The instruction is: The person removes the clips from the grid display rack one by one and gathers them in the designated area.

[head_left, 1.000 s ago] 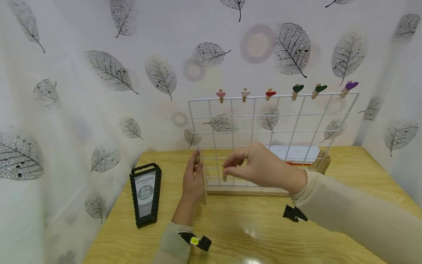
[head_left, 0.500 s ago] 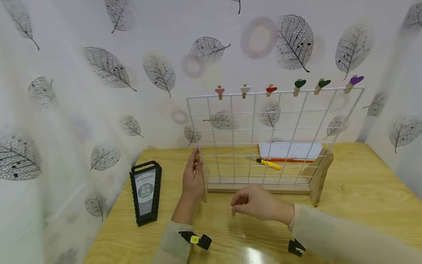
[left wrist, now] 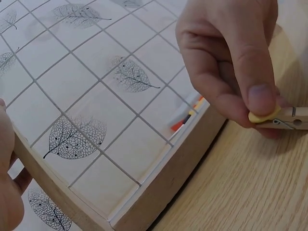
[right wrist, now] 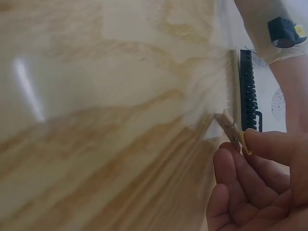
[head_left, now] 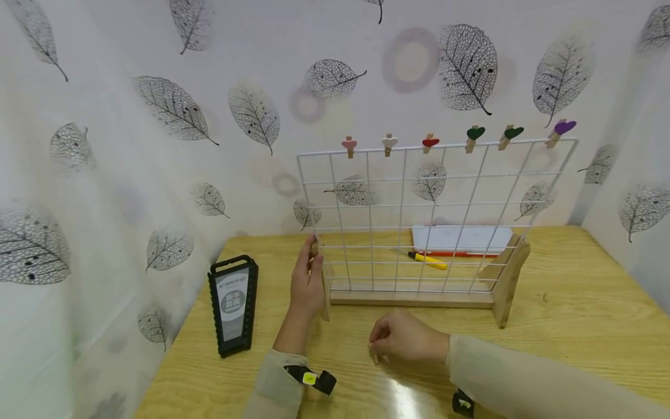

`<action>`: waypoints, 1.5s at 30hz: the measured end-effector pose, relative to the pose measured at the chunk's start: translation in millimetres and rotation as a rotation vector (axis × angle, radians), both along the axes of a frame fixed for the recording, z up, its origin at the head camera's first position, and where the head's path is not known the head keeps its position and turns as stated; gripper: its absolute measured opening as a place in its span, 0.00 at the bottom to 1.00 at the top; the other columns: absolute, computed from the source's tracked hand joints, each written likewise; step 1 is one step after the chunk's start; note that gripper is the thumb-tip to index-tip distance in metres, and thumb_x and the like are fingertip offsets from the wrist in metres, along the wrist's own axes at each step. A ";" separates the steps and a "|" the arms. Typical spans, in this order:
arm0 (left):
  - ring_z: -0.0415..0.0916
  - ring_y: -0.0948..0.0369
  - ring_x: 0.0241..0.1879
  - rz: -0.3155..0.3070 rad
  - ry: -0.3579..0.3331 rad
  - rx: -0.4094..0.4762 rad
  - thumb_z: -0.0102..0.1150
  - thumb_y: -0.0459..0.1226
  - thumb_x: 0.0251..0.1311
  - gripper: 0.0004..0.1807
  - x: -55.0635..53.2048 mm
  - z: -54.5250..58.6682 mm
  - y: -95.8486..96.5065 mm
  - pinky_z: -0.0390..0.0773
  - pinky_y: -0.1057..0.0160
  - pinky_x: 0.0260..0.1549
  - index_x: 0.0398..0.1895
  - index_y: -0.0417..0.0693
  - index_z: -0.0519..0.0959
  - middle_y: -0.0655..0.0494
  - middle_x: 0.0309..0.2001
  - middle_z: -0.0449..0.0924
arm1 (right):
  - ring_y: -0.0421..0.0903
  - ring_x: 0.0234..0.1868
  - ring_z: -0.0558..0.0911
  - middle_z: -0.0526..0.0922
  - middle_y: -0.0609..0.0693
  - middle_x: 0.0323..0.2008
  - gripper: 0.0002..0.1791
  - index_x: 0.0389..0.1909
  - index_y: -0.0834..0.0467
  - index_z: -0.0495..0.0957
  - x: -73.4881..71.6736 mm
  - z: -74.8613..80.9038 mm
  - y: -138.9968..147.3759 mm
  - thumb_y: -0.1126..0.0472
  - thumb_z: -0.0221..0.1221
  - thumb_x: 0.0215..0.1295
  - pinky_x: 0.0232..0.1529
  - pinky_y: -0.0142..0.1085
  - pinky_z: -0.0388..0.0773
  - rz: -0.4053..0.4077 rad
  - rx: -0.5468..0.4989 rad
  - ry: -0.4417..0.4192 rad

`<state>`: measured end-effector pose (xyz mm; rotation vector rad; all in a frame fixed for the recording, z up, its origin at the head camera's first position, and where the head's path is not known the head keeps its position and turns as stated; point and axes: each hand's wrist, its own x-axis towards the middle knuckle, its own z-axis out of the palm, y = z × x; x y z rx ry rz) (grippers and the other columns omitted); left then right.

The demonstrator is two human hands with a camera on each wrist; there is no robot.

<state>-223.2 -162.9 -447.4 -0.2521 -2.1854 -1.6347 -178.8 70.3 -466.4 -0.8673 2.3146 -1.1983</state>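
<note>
In the head view, a white wire grid stands in a wooden stand (head_left: 410,301) on the table. My left hand (head_left: 307,285) grips the stand's left wooden side piece, thumb at the front. In front of the base, low over the table, my right hand (head_left: 410,337) pinches a small wooden clothespin (head_left: 375,358). The left wrist view shows the thumb pressing the yellow end of this clothespin (left wrist: 294,115), with its metal spring visible. From the right wrist, the clothespin (right wrist: 227,124) points away from the fingertips. Several heart clothespins, including a red one (head_left: 430,143), sit along the grid's top wire.
A black tool holder (head_left: 232,308) with a grey label lies left of the left hand. Behind the grid are a yellow-handled screwdriver (head_left: 431,261) and a flat white item with a red edge (head_left: 463,238). A leaf-patterned curtain (head_left: 262,198) hangs behind the table.
My right hand has come down from in front of the lower grid to just above the table, carrying the clothespin toward me. The left hand stays on the side piece.
</note>
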 end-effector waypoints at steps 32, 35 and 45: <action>0.72 0.47 0.59 0.009 -0.013 -0.008 0.43 0.42 0.80 0.28 1.4 6.2 0.9 0.73 0.44 0.55 0.79 0.55 0.58 0.40 0.63 0.72 | 0.34 0.29 0.78 0.84 0.38 0.31 0.07 0.38 0.52 0.87 -15.7 6.3 2.7 0.54 0.63 0.70 0.31 0.33 0.77 0.065 0.156 0.256; 0.72 0.46 0.60 0.009 -0.015 -0.009 0.42 0.43 0.80 0.28 1.1 7.6 2.0 0.73 0.44 0.56 0.79 0.55 0.57 0.40 0.64 0.72 | 0.34 0.31 0.78 0.83 0.40 0.34 0.08 0.40 0.54 0.87 -20.2 34.3 7.2 0.54 0.64 0.70 0.33 0.32 0.77 0.094 0.129 0.519; 0.72 0.38 0.58 -0.023 0.006 -0.008 0.43 0.42 0.80 0.28 0.9 4.5 -1.6 0.74 0.41 0.54 0.79 0.52 0.57 0.38 0.62 0.73 | 0.42 0.30 0.82 0.86 0.46 0.29 0.05 0.32 0.56 0.87 -36.4 148.4 14.5 0.59 0.71 0.60 0.33 0.38 0.80 0.211 -0.160 1.339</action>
